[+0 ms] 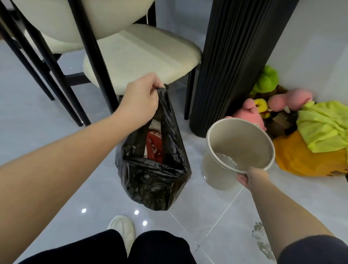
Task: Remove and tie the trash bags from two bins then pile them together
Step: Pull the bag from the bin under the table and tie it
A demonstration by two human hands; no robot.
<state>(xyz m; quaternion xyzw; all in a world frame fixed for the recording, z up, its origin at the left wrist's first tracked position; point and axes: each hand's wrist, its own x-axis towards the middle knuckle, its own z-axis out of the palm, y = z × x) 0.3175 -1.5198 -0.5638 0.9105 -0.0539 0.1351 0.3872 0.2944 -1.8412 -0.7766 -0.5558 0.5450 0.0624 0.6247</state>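
A black trash bag (154,179) hangs in the air above the floor, held by its gathered handles in my left hand (142,96). The bag's mouth gapes open and a red packet (154,147) shows inside. To its right stands a round beige bin (239,147), tilted toward me, with no bag in it. My right hand (247,177) grips the bin's near rim.
A cream chair with black legs (141,55) stands just behind the bag. A black ribbed column (233,54) rises beside the bin. Plush toys (271,96), a yellow-green cloth (330,124) and an orange bag (304,159) lie in the right corner. My shoe (123,228) is on the tile floor.
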